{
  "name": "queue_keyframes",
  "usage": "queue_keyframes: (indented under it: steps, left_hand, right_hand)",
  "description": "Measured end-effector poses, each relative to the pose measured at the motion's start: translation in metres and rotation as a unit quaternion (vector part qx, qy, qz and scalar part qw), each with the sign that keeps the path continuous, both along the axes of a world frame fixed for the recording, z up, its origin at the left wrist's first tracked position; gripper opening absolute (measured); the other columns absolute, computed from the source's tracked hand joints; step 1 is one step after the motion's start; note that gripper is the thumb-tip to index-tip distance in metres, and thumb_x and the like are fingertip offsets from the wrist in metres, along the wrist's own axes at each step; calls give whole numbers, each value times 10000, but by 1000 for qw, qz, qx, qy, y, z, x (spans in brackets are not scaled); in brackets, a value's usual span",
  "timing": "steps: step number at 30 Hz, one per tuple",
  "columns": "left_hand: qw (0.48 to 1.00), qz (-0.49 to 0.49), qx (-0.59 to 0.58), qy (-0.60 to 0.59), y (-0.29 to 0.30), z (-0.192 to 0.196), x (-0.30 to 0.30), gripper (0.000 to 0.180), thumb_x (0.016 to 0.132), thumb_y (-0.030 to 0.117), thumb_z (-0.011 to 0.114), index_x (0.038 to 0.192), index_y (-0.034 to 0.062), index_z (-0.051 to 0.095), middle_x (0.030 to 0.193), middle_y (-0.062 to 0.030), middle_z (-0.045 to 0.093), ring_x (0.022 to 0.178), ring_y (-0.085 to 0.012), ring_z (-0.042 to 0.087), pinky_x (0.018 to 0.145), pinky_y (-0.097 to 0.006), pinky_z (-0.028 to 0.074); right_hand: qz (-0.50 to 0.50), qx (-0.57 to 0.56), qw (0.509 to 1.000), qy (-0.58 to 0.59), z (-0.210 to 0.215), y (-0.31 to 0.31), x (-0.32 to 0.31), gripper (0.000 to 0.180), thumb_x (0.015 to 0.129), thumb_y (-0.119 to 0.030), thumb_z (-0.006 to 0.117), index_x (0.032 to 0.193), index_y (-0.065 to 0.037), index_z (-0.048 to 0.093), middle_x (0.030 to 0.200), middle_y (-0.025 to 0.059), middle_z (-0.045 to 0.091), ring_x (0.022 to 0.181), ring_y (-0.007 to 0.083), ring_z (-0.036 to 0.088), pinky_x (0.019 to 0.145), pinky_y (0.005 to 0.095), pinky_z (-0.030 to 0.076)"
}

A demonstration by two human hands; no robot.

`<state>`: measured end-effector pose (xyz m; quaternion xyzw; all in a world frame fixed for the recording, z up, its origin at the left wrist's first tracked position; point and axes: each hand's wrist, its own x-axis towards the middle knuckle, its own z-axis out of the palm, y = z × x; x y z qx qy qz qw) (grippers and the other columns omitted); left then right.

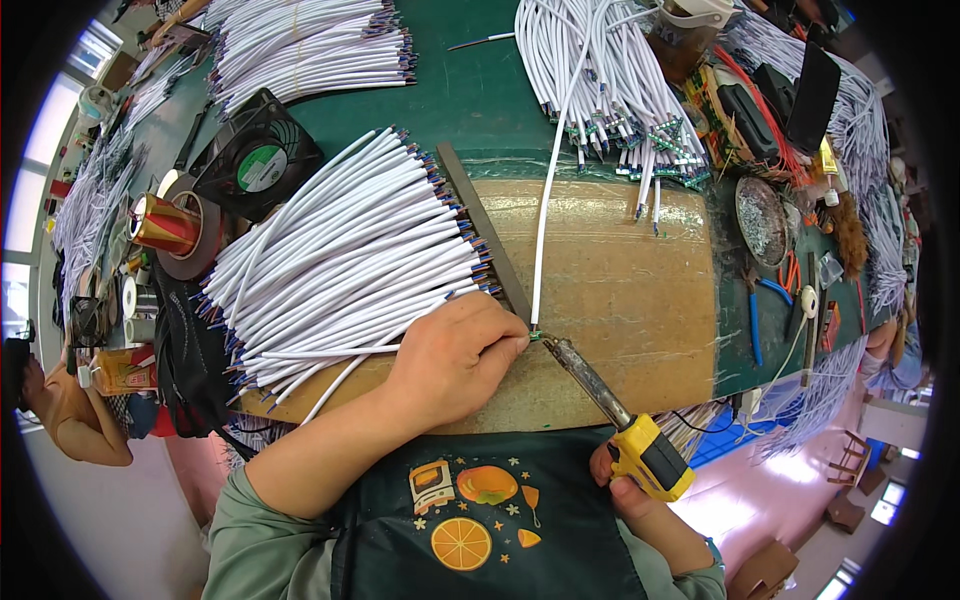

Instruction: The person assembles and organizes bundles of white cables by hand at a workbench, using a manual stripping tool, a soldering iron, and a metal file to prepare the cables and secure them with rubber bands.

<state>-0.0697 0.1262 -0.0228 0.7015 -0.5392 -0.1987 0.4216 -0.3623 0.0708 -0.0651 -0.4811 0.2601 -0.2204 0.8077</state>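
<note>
My left hand (450,350) is closed in a pinch on a short white cable (330,352) that runs in under it from the left. Its fingertips meet a tiny green circuit board (537,335) at the near end of a long white cable (543,230). From the right, the dark tip of a yellow and black soldering gun (645,455) reaches that same spot. My right hand (635,495) is wrapped around its handle, partly hidden behind it. A pile of cut white cables (340,230) with bared coloured ends lies beside my left hand.
A metal bar (485,230) borders the pile on a brown board (620,260). Cables with green boards (610,90) hang together at the far side. A black fan (258,155) and a can (165,222) stand left; a round dish (762,220) and blue-handled pliers (756,320) lie right.
</note>
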Motion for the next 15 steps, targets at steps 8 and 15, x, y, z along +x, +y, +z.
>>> queue_keyframes:
  steps: [8,15]
  left_hand:
    - [999,1,-4,-37,1,1,-1,76,774,69,710,843,71,678,803,-79,628,758,-261,622,664,-350,505]
    - [999,4,-12,-40,1,2,-1,67,770,69,708,831,68,680,790,-78,627,742,-256,623,645,-343,506]
  right_hand:
    - [-15,7,1000,-6,-3,4,-2,398,787,-226,770,1029,-20,530,753,48,542,636,132,513,553,260,418]
    - [0,12,1000,6,-9,4,-4,383,794,-244,769,1000,-25,531,732,41,537,623,131,509,550,258,415]
